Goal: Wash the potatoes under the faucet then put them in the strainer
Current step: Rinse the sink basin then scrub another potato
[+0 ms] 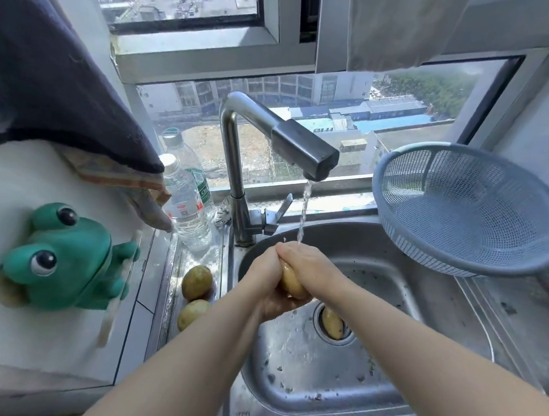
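Fingers (pixel 291 253) of both our hands wrap one potato (pixel 290 282) under the faucet (pixel 303 145) stream; we judge washing is underway. Next we must carry it up and right of the fingers into the empty strainer (pixel 468 208).

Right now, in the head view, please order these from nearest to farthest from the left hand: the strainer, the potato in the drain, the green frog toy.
Measured from the left hand:
1. Potato in the drain, just right of it and below, in the sink.
2. Green frog toy, far left on the white counter.
3. Strainer, upper right, beside the window.
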A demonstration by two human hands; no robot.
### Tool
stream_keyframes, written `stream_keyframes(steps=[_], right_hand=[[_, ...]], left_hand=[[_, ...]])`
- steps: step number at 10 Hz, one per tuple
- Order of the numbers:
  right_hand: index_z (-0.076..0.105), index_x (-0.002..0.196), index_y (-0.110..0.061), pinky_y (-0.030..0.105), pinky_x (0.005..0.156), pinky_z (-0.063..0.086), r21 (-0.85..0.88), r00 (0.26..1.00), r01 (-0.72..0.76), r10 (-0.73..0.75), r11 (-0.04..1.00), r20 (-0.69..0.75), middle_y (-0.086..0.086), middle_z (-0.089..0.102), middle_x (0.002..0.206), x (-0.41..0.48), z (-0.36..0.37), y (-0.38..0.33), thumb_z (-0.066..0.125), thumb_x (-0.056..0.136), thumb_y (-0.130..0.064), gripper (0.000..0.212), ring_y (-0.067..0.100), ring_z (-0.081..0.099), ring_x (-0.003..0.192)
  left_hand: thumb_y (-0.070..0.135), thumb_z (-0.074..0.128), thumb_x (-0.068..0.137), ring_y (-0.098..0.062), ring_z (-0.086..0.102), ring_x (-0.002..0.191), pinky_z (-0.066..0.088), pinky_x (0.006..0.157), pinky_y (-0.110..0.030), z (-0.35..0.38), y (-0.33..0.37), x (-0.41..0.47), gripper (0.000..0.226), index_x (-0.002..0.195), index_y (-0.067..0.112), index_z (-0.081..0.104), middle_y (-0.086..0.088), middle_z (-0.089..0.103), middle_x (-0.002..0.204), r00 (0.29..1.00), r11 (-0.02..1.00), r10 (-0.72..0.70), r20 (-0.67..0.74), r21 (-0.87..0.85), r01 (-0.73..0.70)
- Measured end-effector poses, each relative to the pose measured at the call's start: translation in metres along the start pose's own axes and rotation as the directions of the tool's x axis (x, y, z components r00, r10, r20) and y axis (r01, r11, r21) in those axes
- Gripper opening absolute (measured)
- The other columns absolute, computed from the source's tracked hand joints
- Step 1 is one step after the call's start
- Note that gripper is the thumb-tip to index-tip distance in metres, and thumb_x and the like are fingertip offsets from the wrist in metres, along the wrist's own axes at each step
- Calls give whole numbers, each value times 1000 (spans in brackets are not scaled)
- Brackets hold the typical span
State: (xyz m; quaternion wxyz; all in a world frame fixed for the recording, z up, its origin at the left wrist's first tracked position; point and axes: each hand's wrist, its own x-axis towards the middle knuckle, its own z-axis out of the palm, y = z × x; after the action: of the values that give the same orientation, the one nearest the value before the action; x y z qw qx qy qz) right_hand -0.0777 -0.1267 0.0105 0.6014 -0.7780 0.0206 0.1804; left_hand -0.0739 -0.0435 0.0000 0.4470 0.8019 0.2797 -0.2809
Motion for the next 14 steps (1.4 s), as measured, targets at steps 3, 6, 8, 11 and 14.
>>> stream_keyframes(steps=[3,6,8,11,14], right_hand=[[64,108,-9,40,88,54,346,961,-266,221,900,164,10,68,102,2,-10,5,44,97,-41,40,25,67,95],[52,119,-15,29,83,54,75,997,75,-75,994,0,4,60,101,-18,-3,12,53,94,-34,31,12,61,85],[59,112,-21,48,77,52,321,998,43,-28,946,-53,0,71,105,-15,-7,5,74,78,-17,37,28,63,84],[69,84,-16,38,67,53,669,928,-121,323,733,-186,3,67,77,-8,10,-10,52,93,-22,20,23,62,71],[58,106,-9,41,76,57,611,901,-107,336,784,-273,10,66,73,3,8,-19,39,100,-14,21,23,65,70]], left_hand=[[55,53,91,-22,65,64,53,48,-28,-16,-7,-25,46,102,12,63,-13,68,76,906,684,72,416,-682,259],[36,49,97,-12,49,44,33,32,-13,-16,-12,-28,26,88,15,61,-4,59,57,952,619,178,248,-781,88],[34,36,91,-9,27,29,22,34,-12,-4,-11,-30,30,74,17,55,-4,42,46,954,744,150,260,-665,64],[49,22,101,-11,35,35,27,37,-18,1,-18,-31,44,91,26,58,-4,45,51,959,841,280,41,-493,-224],[49,37,98,-5,55,71,44,50,-16,9,-30,-38,42,116,13,50,-2,61,92,866,803,498,-47,-354,-480]])
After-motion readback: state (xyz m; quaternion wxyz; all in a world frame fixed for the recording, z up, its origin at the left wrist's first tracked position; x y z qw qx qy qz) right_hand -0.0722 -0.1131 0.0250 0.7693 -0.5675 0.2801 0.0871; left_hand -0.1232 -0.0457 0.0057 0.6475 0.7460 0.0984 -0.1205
